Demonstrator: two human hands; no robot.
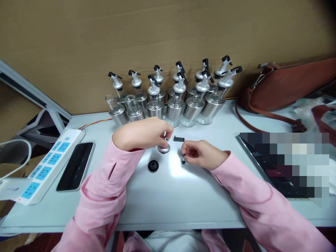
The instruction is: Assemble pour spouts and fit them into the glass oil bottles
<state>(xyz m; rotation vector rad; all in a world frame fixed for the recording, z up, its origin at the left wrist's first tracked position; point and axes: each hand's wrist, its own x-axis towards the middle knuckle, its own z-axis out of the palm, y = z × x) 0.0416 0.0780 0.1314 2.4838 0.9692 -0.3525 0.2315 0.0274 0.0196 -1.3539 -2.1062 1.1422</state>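
My left hand is closed, thumb and fingers pinching a silver pourer top by its narrow spout. The pourer's wide collar points down, close above the table. My right hand is also closed, with its fingertips around a small black piece, mostly hidden. Directly under those fingertips shows another tiny black part. Between the hands, a slim black lever lies flat on the table. A round black ribbed stopper sits in front of my left hand.
Behind my hands stand several glass-and-steel bottles, most with pourers; two at front left, including one bottle, have bare necks. A power strip and phone lie left. On the right are a tablet-like device and a brown bag.
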